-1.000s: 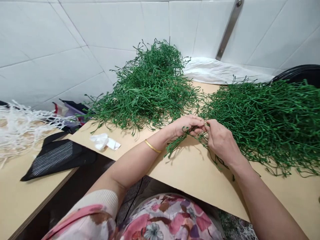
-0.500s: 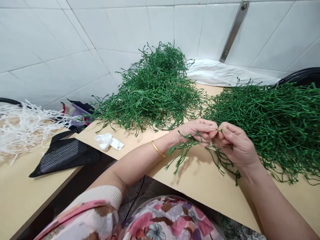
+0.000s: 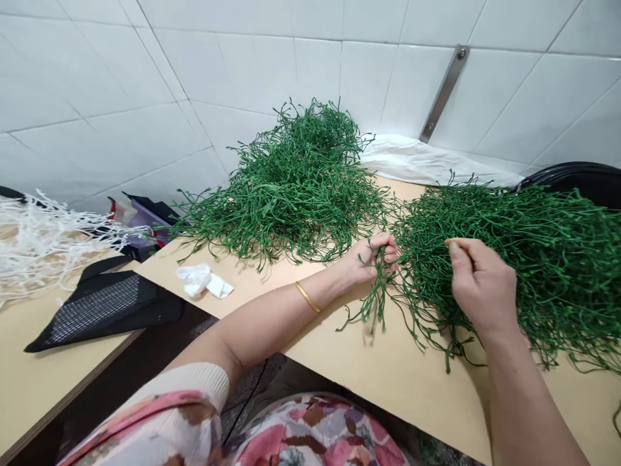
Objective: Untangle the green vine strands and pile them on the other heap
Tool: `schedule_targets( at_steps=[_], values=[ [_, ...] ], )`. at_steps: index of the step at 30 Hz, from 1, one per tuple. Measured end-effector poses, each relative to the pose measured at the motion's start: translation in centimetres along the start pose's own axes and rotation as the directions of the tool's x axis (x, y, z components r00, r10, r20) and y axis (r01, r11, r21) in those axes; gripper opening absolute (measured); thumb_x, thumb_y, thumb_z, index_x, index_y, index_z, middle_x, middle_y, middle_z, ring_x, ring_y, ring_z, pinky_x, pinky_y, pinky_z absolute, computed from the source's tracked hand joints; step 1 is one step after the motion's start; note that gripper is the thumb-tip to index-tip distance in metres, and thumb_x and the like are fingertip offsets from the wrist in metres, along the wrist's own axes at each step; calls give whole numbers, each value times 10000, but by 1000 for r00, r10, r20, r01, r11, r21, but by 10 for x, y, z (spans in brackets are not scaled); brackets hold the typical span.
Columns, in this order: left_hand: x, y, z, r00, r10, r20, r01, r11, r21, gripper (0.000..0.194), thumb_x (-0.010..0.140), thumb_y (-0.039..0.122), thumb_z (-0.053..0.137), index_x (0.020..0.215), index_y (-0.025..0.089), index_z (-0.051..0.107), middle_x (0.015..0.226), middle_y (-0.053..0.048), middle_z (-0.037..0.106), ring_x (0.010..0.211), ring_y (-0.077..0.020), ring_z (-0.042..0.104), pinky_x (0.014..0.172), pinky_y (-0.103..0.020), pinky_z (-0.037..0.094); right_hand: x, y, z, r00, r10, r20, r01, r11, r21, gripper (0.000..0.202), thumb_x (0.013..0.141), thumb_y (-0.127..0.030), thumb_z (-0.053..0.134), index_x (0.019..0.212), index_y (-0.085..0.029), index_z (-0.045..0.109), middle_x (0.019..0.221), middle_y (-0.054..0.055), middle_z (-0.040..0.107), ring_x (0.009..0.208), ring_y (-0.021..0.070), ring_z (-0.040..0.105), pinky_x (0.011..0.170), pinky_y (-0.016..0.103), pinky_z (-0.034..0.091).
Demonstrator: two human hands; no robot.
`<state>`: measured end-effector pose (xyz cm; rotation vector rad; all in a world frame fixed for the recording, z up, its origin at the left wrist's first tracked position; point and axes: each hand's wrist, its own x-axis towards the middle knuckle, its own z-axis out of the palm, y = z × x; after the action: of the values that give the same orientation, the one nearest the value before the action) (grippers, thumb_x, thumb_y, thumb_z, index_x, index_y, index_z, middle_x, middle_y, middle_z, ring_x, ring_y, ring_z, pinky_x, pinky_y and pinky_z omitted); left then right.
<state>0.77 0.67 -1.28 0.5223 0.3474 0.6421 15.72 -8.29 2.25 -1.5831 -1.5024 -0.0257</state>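
My left hand (image 3: 371, 259) is closed around a small bunch of green strands (image 3: 376, 299), whose ends dangle below the fingers over the table. To its right, my right hand (image 3: 482, 281) is curled with thumb and forefinger pinched together, over the left part of the right green pile (image 3: 548, 259). Whatever the right fingers might hold is too small to make out. Behind my left hand rises another heap of green strands (image 3: 301, 181), each strand ending in small knotted tips. The two hands are apart.
White strands (image 3: 53, 239) and a black mesh bag (image 3: 101, 307) lie at the left. Crumpled white tissue (image 3: 204, 281) rests on the tan table (image 3: 388, 382). White cloth (image 3: 427, 158) lies along the tiled wall, below a metal bracket (image 3: 445, 94). Something black and round (image 3: 577, 175) stands at the back right.
My hands were together at a strand and are now apart. The left has moved left with its bunch, the right to the right. The view has tilted up slightly.
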Motion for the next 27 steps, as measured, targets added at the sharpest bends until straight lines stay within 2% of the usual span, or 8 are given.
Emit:
schedule_targets(
  at_steps=[2, 4, 7, 10, 12, 15, 21, 27],
  values=[
    [-1, 3, -1, 995, 55, -82, -55, 998, 4, 145, 700, 200, 587, 623, 137, 482, 561, 32, 453, 492, -57, 451, 492, -207, 359, 0, 9, 5, 992, -109, -56, 85, 942, -323, 251, 798, -356, 477, 937, -195, 609, 966, 119, 561, 931, 279, 445, 750, 420, 312],
    [-4, 5, 0, 981, 132, -139, -130, 991, 26, 134, 686, 220, 613, 655, 141, 509, 610, 25, 508, 541, -65, 490, 515, -206, 365, -2, 10, 9, 981, -175, -85, 125, 903, -411, 273, 805, -325, 469, 992, -182, 606, 1085, 143, 540, 1039, 315, 407, 806, 458, 298],
    [-5, 8, 0, 953, 250, -171, -235, 967, 102, 119, 694, 231, 619, 684, 140, 545, 592, 37, 506, 513, -42, 454, 521, -186, 347, -9, 1, 16, 984, -176, -12, 171, 970, -173, 238, 836, -288, 431, 967, -179, 597, 968, 110, 592, 937, 235, 508, 800, 390, 372],
    [-7, 13, 3, 940, 317, -127, -294, 940, 170, 114, 723, 226, 590, 683, 121, 573, 522, 48, 438, 472, -26, 393, 503, -170, 319, -16, -12, 25, 961, -136, 241, 117, 989, 93, 272, 816, -336, 480, 1023, -177, 557, 925, 78, 604, 812, 178, 557, 717, 312, 433],
    [-10, 16, 7, 942, 317, -108, -295, 938, 181, 110, 735, 213, 573, 691, 112, 583, 509, 49, 417, 462, -21, 378, 490, -163, 305, -20, -18, 30, 918, -114, 380, 74, 990, 119, 331, 788, -360, 520, 1062, -174, 534, 913, 64, 608, 789, 170, 556, 700, 296, 437],
    [-20, 22, 16, 946, 304, -111, -277, 938, 209, 97, 725, 199, 580, 696, 107, 583, 544, 39, 451, 457, -13, 374, 471, -158, 290, -21, -21, 29, 865, -97, 493, 40, 991, 124, 204, 818, -329, 470, 898, -173, 574, 782, 28, 610, 707, 148, 541, 639, 263, 423],
    [-43, 34, 13, 944, 324, -58, -255, 833, 491, 157, 622, 219, 677, 646, 106, 570, 647, -3, 573, 447, -12, 398, 440, -170, 288, -9, -15, 2, 922, -111, 372, 75, 991, 111, 189, 822, -315, 466, 795, -186, 601, 779, 31, 637, 708, 156, 562, 653, 270, 416],
    [-64, 37, 6, 997, 79, -4, -45, 616, 787, 167, 644, 200, 647, 760, 95, 590, 560, -7, 568, 458, -53, 485, 459, -187, 370, 13, -14, -12, 923, -231, 307, 268, 960, -85, 153, 791, -290, 514, 721, -199, 615, 728, 28, 645, 695, 167, 536, 662, 299, 375]
  ],
)
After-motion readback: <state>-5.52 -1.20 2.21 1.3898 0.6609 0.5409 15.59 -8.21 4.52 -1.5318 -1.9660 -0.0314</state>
